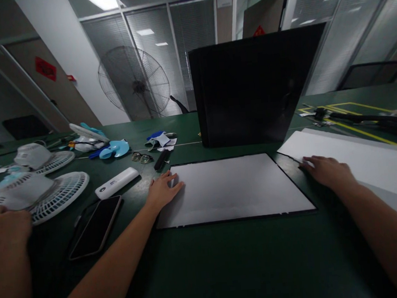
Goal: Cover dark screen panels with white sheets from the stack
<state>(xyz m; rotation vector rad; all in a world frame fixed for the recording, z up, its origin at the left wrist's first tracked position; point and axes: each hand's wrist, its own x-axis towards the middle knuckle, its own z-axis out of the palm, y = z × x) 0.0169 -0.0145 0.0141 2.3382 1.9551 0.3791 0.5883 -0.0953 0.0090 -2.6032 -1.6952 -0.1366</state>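
A flat white panel with a thin black frame lies on the green table in front of me. My left hand rests at its left edge, fingers apart, with the fingertips on the white surface. To the right, several large white sheets lie overlapping. My right hand is at the near left edge of the top sheet, its fingers closed together on that edge; a thin dark line runs along the edge there. The grip's underside is hidden.
Behind the panel stands a big black screen. On the left are a phone, a white power bank, glasses, a black-handled tool and white fan parts. Another person's hand is beside the fan parts.
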